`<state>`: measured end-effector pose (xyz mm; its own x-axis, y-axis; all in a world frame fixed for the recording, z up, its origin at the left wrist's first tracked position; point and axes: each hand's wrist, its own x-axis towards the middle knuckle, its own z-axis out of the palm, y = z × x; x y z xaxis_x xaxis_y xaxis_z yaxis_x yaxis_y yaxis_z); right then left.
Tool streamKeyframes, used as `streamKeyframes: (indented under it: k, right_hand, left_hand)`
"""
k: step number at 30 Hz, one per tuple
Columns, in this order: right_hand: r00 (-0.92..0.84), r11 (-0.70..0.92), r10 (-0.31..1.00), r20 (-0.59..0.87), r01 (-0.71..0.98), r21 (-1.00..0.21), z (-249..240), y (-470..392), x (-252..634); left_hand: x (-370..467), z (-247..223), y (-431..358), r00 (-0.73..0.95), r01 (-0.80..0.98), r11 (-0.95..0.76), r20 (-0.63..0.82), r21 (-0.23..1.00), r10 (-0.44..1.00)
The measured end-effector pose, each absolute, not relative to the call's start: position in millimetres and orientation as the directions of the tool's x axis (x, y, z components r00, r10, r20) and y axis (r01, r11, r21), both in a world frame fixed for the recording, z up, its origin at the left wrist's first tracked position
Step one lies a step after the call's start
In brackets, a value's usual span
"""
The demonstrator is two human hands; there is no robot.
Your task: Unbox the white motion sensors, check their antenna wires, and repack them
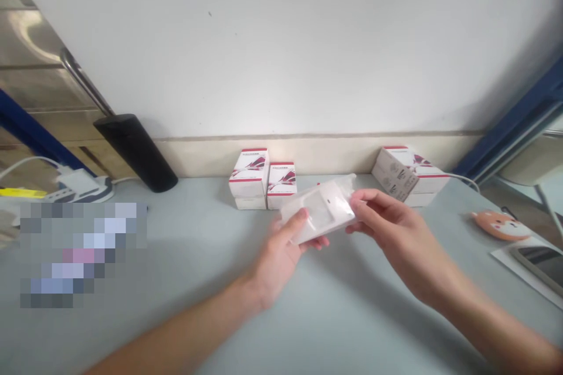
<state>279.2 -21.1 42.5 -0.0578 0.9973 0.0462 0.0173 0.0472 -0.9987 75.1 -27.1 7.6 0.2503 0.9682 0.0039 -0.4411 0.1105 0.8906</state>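
A white plastic device in a clear bag (322,214), which looks like a motion sensor with a pale lens window, is held above the table in front of me. My left hand (281,252) grips its left end, thumb on top and fingers underneath. At the other end, my right hand (387,217) pinches the bag's loose plastic between thumb and fingers. Behind the device stand two white and red boxes of different heights, a taller box (248,179) and a shorter box (282,184).
More white and red boxes (409,176) stand at the back right. An orange animal-faced object (501,225) and a phone (539,263) lie at the right. A black cylinder (136,152) leans near the wall, beside a power strip (83,187). A blurred-out item (83,255) lies left.
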Motion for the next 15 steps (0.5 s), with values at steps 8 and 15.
streamKeyframes:
  k: [8,15]
  right_hand:
    - [0.083,0.171,0.981,0.174,0.035,-0.985,52,-2,302]
    - [0.174,0.267,0.958,0.23,-0.239,-0.933,65,11,320]
  left_hand:
    - [75,10,-21,0.404,-0.583,0.412,-0.19,0.7,0.895]
    - [72,9,-19,0.42,-0.546,0.438,-0.219,0.715,0.881]
